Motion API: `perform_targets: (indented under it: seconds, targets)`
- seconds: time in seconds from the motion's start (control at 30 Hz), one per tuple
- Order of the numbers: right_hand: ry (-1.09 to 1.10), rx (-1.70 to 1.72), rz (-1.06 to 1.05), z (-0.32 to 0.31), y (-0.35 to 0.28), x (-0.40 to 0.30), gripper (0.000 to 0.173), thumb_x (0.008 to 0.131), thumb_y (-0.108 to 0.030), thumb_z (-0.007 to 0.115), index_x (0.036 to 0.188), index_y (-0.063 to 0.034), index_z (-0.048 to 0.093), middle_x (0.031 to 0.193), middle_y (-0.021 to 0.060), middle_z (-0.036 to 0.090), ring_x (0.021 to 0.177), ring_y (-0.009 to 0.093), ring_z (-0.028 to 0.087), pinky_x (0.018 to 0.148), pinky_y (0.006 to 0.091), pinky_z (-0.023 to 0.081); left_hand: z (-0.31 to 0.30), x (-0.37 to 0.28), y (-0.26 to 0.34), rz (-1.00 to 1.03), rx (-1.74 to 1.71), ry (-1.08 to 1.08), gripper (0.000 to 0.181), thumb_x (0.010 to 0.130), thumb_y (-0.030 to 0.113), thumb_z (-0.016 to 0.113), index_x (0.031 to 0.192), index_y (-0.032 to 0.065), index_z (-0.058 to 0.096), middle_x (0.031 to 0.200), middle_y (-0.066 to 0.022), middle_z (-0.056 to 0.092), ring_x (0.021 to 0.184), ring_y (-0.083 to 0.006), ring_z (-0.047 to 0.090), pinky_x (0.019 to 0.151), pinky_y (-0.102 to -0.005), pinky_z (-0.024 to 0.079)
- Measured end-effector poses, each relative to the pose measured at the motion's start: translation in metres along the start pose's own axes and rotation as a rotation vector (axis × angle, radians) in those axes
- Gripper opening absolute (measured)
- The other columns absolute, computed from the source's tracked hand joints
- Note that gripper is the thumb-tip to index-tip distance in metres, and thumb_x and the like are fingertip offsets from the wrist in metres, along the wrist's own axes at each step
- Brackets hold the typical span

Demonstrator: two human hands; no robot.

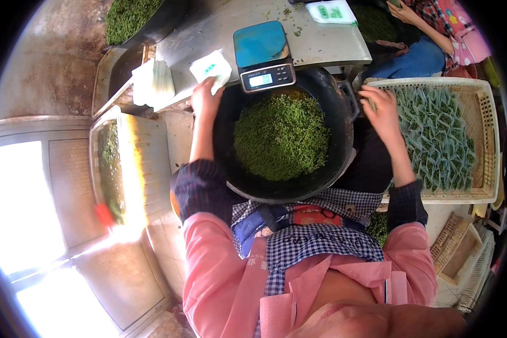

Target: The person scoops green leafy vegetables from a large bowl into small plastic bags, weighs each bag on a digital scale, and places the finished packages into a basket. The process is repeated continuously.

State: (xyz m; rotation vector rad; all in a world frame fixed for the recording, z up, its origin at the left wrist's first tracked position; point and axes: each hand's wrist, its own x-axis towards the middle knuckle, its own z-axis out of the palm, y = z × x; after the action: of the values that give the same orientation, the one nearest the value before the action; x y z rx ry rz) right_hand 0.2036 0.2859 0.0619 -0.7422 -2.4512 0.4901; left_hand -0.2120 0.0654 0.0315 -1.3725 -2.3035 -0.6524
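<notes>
A large black pan [285, 190] with a side handle sits before me, holding a heap of small green peppercorn-like berries [284, 137]. Over its far rim stands a digital scale [263, 55] with a bare blue platform and lit display. My left hand [207, 96] has its fingers on a white plastic bag with green print [213, 69] at the table edge; whether they pinch it is partly hidden. Right of the pan, my right hand [380, 109] is raised with fingers apart, near the rim of a cream plastic basket [488, 139] that holds rows of filled clear bags [437, 139].
A stack of white bags [154, 84] lies left on the metal table [321, 44]; another bag pile [331, 12] lies at its far right. A basin [162, 23] of green berries stands far left, a crate [95, 148] below it. Another person [426, 55] sits at the upper right.
</notes>
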Motion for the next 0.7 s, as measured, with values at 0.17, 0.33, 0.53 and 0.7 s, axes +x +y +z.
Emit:
perform_targets:
  seconds: [0.17, 0.33, 0.53, 0.7]
  targets:
    - [-0.109, 0.083, 0.003, 0.040, -0.054, -0.011, 0.015, 0.084, -0.018, 0.061, 0.097, -0.0110, 0.064, 0.107, 0.0045, 0.063, 0.104, 0.023, 0.057, 0.102, 0.0491, 0.029, 0.034, -0.003, -0.004, -0.100, -0.014, -0.090, 0.013, 0.078, 0.018, 0.060, 0.081, 0.0077, 0.067, 0.083, -0.0105, 0.066, 0.078, -0.0317, 0.063, 0.068, -0.0411, 0.050]
    - [-0.211, 0.272, -0.048, 0.088, -0.109, -0.001, 0.011, 0.085, -0.020, 0.060, 0.091, -0.0120, 0.065, 0.101, 0.0022, 0.065, 0.097, 0.022, 0.060, 0.095, 0.0464, 0.035, 0.021, 0.023, -0.029, -0.174, 0.051, -0.435, 0.022, 0.080, 0.026, 0.056, 0.084, 0.0093, 0.070, 0.081, -0.0139, 0.066, 0.077, -0.0322, 0.064, 0.069, -0.0411, 0.051]
    - [-0.341, 0.794, 0.025, 0.104, -0.164, 0.010, 0.026, 0.087, -0.024, 0.061, 0.109, -0.0099, 0.061, 0.117, 0.0080, 0.059, 0.109, 0.023, 0.056, 0.094, 0.0364, 0.041, -0.049, 0.006, 0.030, -0.469, -0.687, -0.199, 0.015, 0.082, 0.015, 0.064, 0.092, 0.0065, 0.070, 0.080, -0.0068, 0.068, 0.072, -0.0144, 0.063, 0.067, -0.0308, 0.050]
    - [-0.369, 1.799, 0.858, 0.154, -0.161, 0.011, 0.057, 0.080, -0.041, 0.070, 0.120, -0.0050, 0.051, 0.124, 0.0151, 0.052, 0.116, 0.027, 0.050, 0.089, 0.0367, 0.044, -0.059, -0.057, 0.104, -0.807, -1.951, -0.343, 0.014, 0.086, 0.008, 0.062, 0.100, 0.0077, 0.061, 0.093, -0.0018, 0.063, 0.076, -0.0119, 0.061, 0.067, -0.0268, 0.053]
